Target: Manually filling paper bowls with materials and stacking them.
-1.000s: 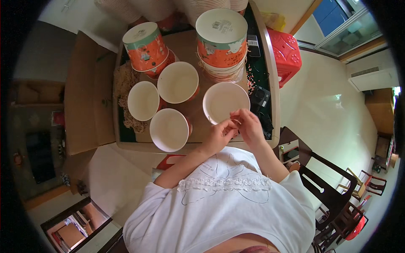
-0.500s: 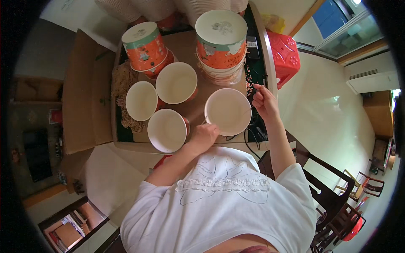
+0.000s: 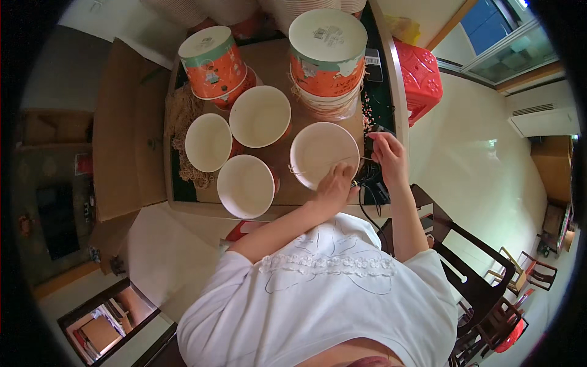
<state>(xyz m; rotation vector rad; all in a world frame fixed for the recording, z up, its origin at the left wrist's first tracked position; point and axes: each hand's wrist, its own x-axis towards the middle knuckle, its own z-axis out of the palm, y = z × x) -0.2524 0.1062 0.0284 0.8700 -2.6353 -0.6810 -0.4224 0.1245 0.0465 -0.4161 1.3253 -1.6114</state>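
Your left hand (image 3: 336,183) was loosely curled over the near-right rim of the white-lined paper bucket (image 3: 318,147), which stood open near the table's (image 3: 183,208) front edge; what it gripped could not be told. Your right hand (image 3: 388,151) hovered just beside the bucket's right side, fingers bent nearly together, a thin strand (image 3: 367,159) at their tips, its hold unclear.
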